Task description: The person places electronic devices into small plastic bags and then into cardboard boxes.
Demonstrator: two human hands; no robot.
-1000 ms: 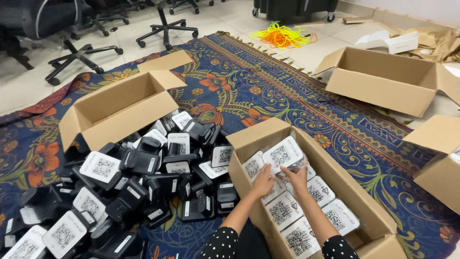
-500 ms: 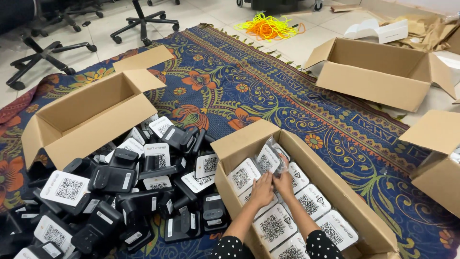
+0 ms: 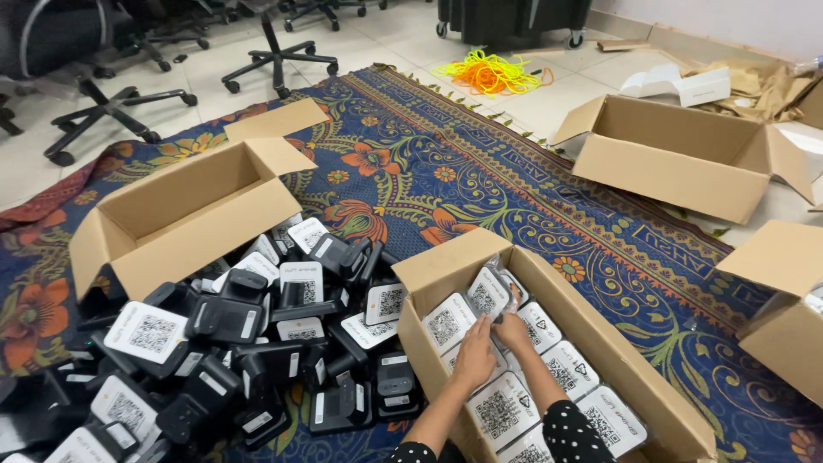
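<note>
Hands point(image 3: 493, 343) seemingly deeper in carton point(image 3: 600, 343)

Both forearms are bare from the elbow down. The left hand point(image 3: 474, 356) and right hand point(image 3: 513, 330) wear no gloves. Black sleeves with small white polka dots end near each elbow.

Your left hand point(image 3: 474, 353) and right hand point(image 3: 514, 330) cover part of the wrapped devices point(image 3: 490, 291) in the long cardboard box point(image 3: 630, 360), so you cannot tell how the fingers grip; the box's near end and both your forearms run off the bottom edge. The pile of black devices point(image 3: 231, 343) is cut by the left and bottom edges, the lower ones buried, and the box at right point(image 3: 784, 300) is cropped
</note>
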